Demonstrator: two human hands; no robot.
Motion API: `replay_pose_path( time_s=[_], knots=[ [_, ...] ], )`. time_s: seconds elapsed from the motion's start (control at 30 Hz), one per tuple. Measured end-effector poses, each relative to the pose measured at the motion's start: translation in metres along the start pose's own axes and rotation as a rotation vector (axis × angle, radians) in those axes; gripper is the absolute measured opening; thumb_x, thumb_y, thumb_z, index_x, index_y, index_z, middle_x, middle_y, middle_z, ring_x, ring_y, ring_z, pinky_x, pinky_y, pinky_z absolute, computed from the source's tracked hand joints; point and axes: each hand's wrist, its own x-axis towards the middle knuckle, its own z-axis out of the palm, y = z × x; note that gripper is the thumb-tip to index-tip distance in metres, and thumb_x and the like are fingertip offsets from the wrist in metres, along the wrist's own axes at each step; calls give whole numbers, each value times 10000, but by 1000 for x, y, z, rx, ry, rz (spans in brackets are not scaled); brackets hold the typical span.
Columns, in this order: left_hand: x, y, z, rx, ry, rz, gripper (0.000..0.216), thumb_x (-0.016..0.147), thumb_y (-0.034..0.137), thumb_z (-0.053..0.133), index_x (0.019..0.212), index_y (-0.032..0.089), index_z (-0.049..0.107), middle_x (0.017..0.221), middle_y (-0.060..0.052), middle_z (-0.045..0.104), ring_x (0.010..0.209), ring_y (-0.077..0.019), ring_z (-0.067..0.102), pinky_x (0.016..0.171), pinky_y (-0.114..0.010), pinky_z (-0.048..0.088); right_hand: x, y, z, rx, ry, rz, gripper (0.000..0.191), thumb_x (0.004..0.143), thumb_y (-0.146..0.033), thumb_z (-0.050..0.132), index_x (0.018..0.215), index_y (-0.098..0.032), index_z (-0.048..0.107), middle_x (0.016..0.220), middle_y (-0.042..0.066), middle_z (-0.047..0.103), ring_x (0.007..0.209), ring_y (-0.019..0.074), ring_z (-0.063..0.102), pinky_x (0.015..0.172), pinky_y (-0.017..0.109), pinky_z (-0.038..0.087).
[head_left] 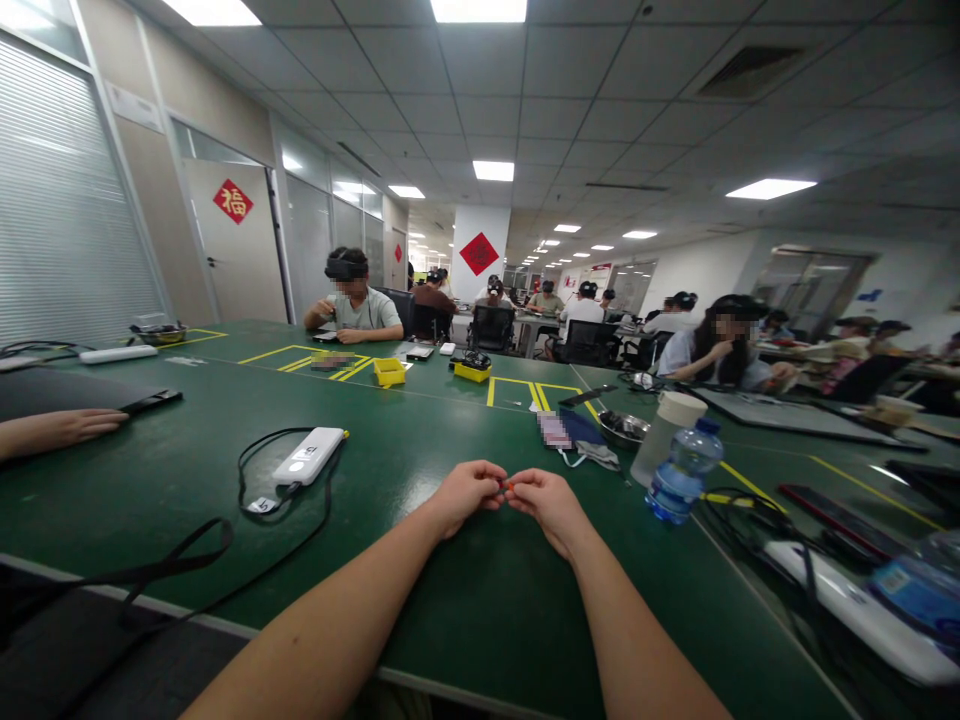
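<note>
Both of my hands meet above the green table, fingertips almost touching. A small red-orange piece shows at the fingertips of my right hand, which pinches it. My left hand is closed in a pinch right beside it, with something small and dark at its fingertips. These bits are too small to tell their kind, and I cannot tell whether they are joined.
To the left lies a white power bank with a black cable. A water bottle, a pale cup and a metal bowl stand at right. Yellow trays sit further back. Another person's hand rests at far left.
</note>
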Motion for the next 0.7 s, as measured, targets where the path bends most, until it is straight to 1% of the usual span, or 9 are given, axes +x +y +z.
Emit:
replay_pose_path(
  time_s=[0.17, 0.4, 0.57, 0.7],
  knots=[
    [1, -1, 0, -5, -2, -23, 258, 707, 86, 546, 956, 112, 609, 754, -72, 658, 569, -93, 607, 585, -215, 503, 1, 2, -1, -12, -18, -21, 156, 602, -163, 691, 739, -129, 624, 702, 47, 666, 643, 149, 655, 624, 248, 527],
    [0, 4, 2, -75, 2, 26, 236, 734, 113, 556, 961, 102, 620, 748, -83, 658, 580, -96, 611, 581, -206, 499, 1, 2, -1, 29, -33, -72, 192, 615, -214, 706, 768, -130, 627, 723, 43, 664, 633, 134, 636, 633, 244, 511],
    [-1, 3, 2, -65, -20, 17, 234, 735, 131, 565, 959, 100, 624, 716, -77, 658, 560, -96, 608, 566, -203, 493, -1, 0, 0, 25, -48, -62, 225, 607, -244, 725, 778, -131, 631, 691, 35, 654, 611, 131, 626, 624, 251, 503],
    [0, 1, 0, -72, -15, 6, 247, 721, 129, 563, 959, 102, 624, 719, -78, 658, 557, -98, 608, 561, -205, 490, -2, -3, 0, 64, -60, -41, 222, 651, -301, 696, 774, -127, 635, 691, 54, 658, 624, 140, 629, 629, 261, 507]
  ],
)
